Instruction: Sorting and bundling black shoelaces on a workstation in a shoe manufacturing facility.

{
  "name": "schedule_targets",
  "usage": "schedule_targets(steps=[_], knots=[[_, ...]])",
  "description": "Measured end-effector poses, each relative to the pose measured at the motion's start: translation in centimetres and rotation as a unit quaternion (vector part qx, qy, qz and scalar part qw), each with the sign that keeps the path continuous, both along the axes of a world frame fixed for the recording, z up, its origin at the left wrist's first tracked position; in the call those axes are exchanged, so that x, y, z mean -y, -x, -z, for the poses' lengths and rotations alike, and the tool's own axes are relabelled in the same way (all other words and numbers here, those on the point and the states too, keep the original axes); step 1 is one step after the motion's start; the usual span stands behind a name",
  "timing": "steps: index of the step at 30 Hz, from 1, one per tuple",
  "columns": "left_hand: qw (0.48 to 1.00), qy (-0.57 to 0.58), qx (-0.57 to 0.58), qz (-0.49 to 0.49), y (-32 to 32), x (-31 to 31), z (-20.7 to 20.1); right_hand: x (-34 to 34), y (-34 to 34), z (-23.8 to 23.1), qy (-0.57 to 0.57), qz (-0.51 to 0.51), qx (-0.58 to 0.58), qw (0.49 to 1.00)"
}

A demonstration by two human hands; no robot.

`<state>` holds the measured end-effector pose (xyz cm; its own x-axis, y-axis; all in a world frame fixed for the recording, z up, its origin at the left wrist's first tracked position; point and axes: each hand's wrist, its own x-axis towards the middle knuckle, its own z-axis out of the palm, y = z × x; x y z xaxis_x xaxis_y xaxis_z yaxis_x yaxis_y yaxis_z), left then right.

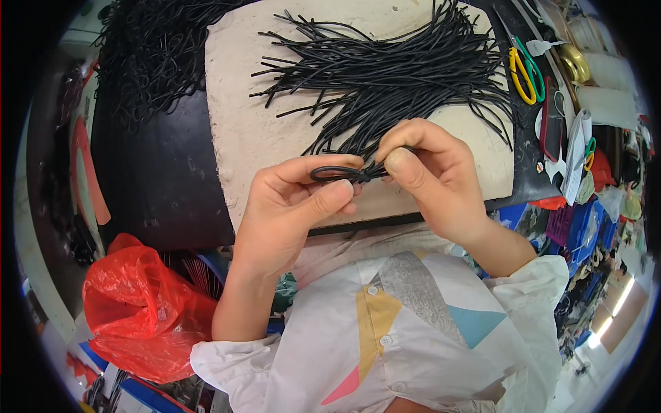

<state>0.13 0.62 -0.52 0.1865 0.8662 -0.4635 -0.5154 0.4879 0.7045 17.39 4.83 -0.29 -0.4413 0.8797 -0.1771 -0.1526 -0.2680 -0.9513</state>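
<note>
Between my two hands is a black cord, looped and knotted near its middle. My left hand pinches the looped side between thumb and fingers. With thumb and forefinger, my right hand grips the cord on the other side of the knot; its ends are partly hidden by the fingers. Just beyond my hands, a large bundle of straight black cords lies spread across a cream-coloured board.
A heap of looped black cords lies at the far left on the black table surface. Scissors with yellow handles and green-handled scissors rest at the right edge. A red plastic bag sits at lower left.
</note>
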Motion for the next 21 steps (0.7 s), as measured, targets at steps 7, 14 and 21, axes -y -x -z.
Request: schedule_targets(steps=[7, 14, 21], knots=[[1.0, 0.007, -0.005, -0.007, -0.5, 0.9, 0.3, 0.2, 0.1, -0.4, 0.009, -0.051, 0.049, 0.997], [0.999, -0.039, -0.02, -0.029, -0.9, 1.4, 0.3, 0.3, 0.2, -0.7, 0.07, -0.02, 0.025, 0.997], [0.998, -0.035, -0.026, -0.035, -1.4, 1.2, -0.1, 0.0, 0.1, -0.2, 0.069, -0.026, 0.007, 0.997]])
